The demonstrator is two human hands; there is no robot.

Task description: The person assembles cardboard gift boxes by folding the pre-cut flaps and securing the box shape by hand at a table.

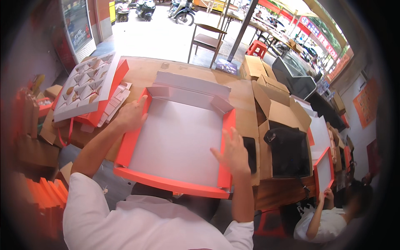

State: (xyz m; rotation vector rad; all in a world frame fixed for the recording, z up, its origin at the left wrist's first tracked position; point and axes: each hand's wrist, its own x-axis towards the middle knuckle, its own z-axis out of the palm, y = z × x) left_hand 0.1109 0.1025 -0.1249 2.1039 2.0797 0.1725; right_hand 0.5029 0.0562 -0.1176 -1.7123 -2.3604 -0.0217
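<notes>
On the brown desk (241,108) before you, an open red-and-white box (179,141) lies with its far flap (191,88) unfolded, while your left hand (132,115) grips its left wall (129,146) and your right hand (234,153), fingers spread and loose, rests at the right wall (229,119), seemingly to keep both sides upright.

Inside the red-and-white box (179,133), a broad space is lying open from above. The left hand (134,114) is occupying its left wall and the right hand (234,154) its right one, so both are obstructing sideways entry there. Beyond, the back flap (191,85) is jutting outward. A compartment tray (109,79) on a red box (111,99) is crowding the left side. Rightward, a cardboard carton (263,162) and a black bag (289,146) are blocking passage, while a strip of desk (243,104) is running free before the carton.
</notes>
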